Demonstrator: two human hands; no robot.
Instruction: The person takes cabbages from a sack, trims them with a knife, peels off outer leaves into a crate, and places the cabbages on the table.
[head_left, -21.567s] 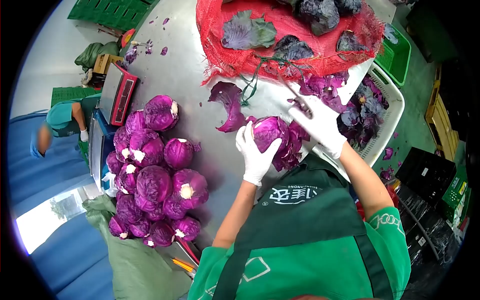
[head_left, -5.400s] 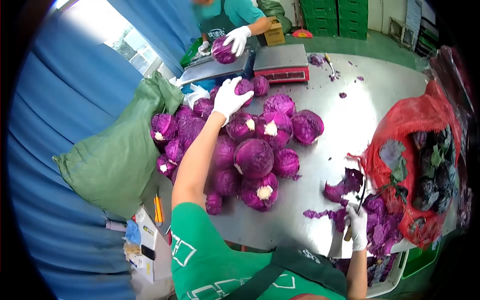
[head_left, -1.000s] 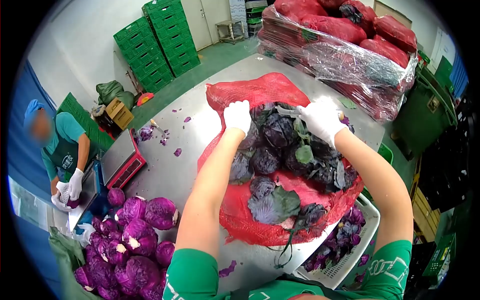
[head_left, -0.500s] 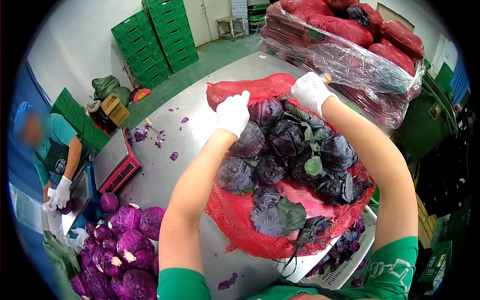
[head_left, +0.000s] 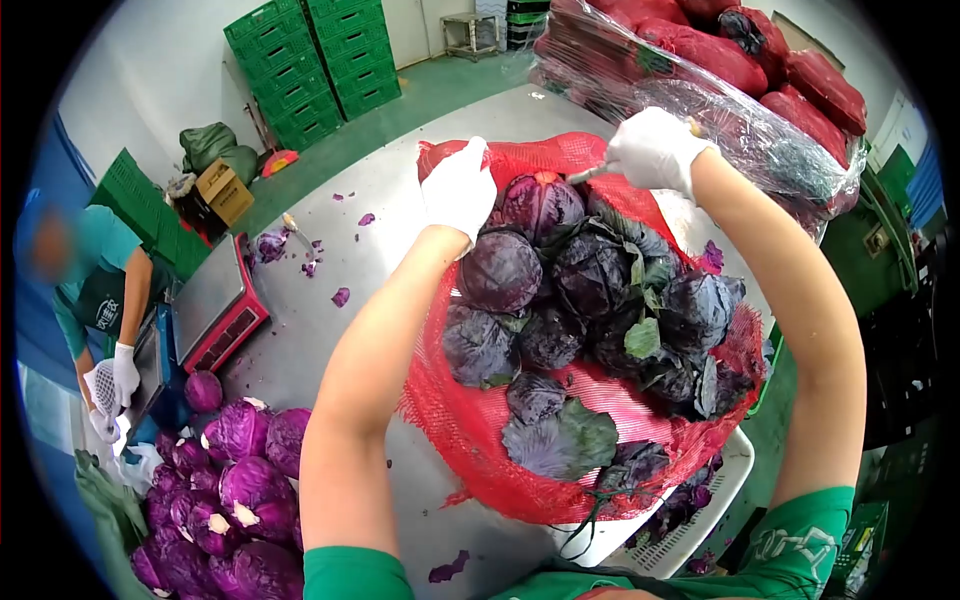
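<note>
Head view: one red mesh bag (head_left: 455, 425) of dark cabbages (head_left: 590, 268) lies open on one counter (head_left: 375, 185).
The gloved left hand (head_left: 460, 195) has its grip clamped on the bag's far-left rim; the gloved right hand (head_left: 655, 150) has its grip clamped on one knife (head_left: 592, 173). At least seven dark cabbages sit in the bag, overlapping too much for an exact count. To the left, at least six purple cabbages (head_left: 255, 495) lie heaped near one red scale (head_left: 215, 310).
</note>
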